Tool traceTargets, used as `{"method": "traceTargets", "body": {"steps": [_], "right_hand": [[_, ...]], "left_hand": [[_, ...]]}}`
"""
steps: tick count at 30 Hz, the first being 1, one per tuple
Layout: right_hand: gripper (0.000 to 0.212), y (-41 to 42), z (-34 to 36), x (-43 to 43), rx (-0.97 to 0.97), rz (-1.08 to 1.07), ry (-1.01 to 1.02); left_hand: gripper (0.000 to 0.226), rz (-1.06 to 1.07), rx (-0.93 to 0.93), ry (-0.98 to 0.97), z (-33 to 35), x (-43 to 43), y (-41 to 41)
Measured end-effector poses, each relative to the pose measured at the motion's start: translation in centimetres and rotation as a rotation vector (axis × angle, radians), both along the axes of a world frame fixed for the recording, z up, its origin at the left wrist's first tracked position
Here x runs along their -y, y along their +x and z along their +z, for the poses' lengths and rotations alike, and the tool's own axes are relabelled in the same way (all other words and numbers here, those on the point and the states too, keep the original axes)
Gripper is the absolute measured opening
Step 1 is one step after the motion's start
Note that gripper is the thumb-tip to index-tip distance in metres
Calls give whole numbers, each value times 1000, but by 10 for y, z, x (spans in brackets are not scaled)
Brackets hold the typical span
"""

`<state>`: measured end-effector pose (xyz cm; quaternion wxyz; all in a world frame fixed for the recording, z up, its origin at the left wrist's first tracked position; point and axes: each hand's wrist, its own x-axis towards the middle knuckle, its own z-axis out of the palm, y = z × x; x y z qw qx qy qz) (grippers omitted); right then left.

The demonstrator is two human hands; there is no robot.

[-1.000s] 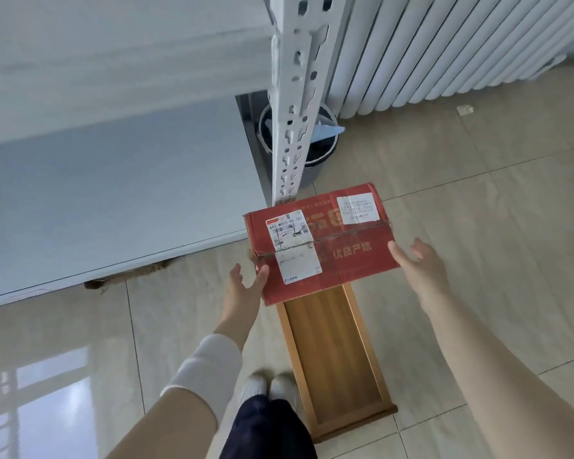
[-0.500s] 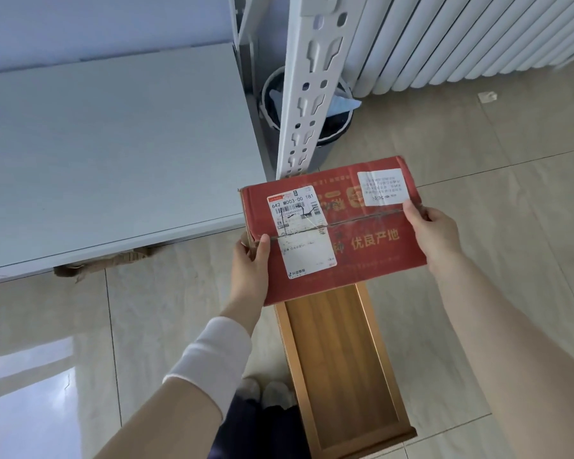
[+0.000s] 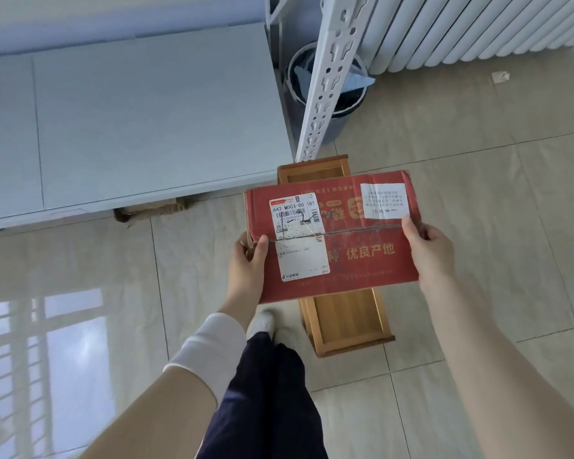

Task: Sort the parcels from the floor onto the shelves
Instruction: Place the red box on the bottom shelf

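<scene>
Beige floor tiles (image 3: 478, 154) lie open to the right of my right hand (image 3: 428, 250) and behind both wrists, with wide room to step. Beyond my left hand (image 3: 247, 270) the pale grey shelf board (image 3: 146, 120) ends in a straight front edge, and its corner meets one white slotted upright (image 3: 325, 81) just past the parcel. Behind that upright stands one grey bin (image 3: 343, 124). One white radiator (image 3: 461, 28) runs along farther right.

I hold one red cardboard parcel (image 3: 362, 260) flat in the air between my hands. Each hand grips an end, its thumb curled over the top face. The top is creased, with a seam across its middle, yellow characters and two white labels: a shipping label (image 3: 299, 236) by my left thumb and a smaller one (image 3: 383, 200) by my right. Directly below the parcel, one long wooden tray (image 3: 345, 319) lies on the floor.
</scene>
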<state>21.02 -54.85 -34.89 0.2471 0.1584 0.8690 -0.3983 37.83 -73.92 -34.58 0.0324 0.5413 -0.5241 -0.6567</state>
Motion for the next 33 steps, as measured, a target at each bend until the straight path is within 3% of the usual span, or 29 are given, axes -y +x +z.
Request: {"method": "traceTargets", "body": {"steps": [4,22,31,33], "right_hand": [[47,53,15,-12,15,20,-50],[43,306,76,-64,86,59,-168],[37,357,103,-51,82,213,-234],[34,360,115,-48,62,249,-260]], "left_hand": [[26,29,38,-30,13,-14,55],[15,131,67,-120,76,-75,325],[12,300,82,-127,97,-95,403],[20,353,57,-129,106,-97,412]]}}
